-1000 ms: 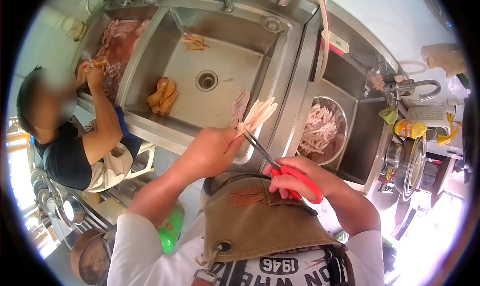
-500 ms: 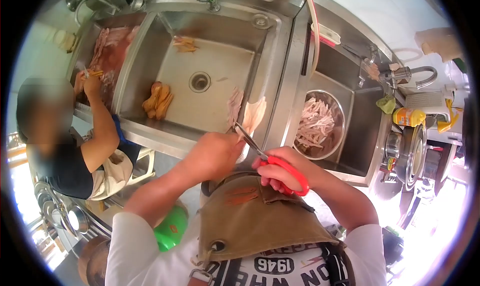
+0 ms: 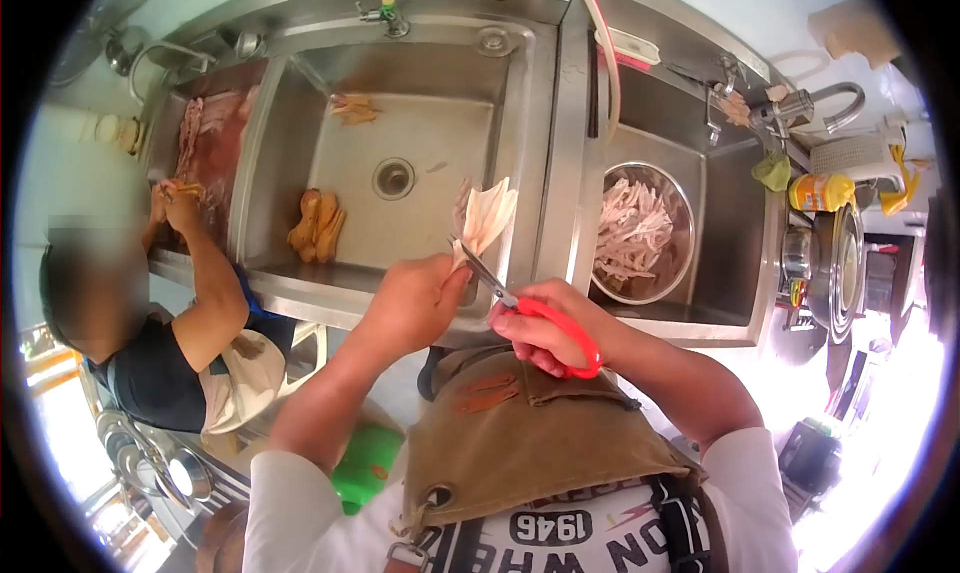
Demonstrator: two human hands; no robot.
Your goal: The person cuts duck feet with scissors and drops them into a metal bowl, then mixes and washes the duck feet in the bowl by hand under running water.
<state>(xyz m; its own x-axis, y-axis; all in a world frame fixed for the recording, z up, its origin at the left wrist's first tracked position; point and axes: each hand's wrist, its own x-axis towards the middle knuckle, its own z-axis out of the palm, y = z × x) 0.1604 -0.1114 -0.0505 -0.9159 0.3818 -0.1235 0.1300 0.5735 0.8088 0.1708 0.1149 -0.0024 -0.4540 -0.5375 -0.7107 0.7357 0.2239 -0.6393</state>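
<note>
My left hand (image 3: 422, 295) is closed round the lower end of a pale webbed duck foot (image 3: 487, 216), its web fanned upward over the sink's front right corner. With my right hand (image 3: 545, 323) I grip red-handled scissors (image 3: 565, 335). Their blades point up and left and meet the foot just above my left fingers; whether they cut into it is too small to tell. Behind the held foot, more pale pieces lie partly hidden at the basin's right side. To the right, a round steel bowl (image 3: 686, 235) holds a heap of pale feet (image 3: 632, 225).
In the large steel sink (image 3: 440, 123), yellowish feet (image 3: 316, 228) lie front left and others (image 3: 354, 109) at the back, with a drain (image 3: 393, 178) between. A co-worker (image 3: 205, 313) handles yellowish pieces at the left basin of reddish water (image 3: 215, 153). A yellow bottle (image 3: 822, 192) stands at right.
The view has shifted a little. My hands, the foot and the scissors stay together near the sink's front right corner, the blades still at the foot. The co-worker's hands have shifted slightly.
</note>
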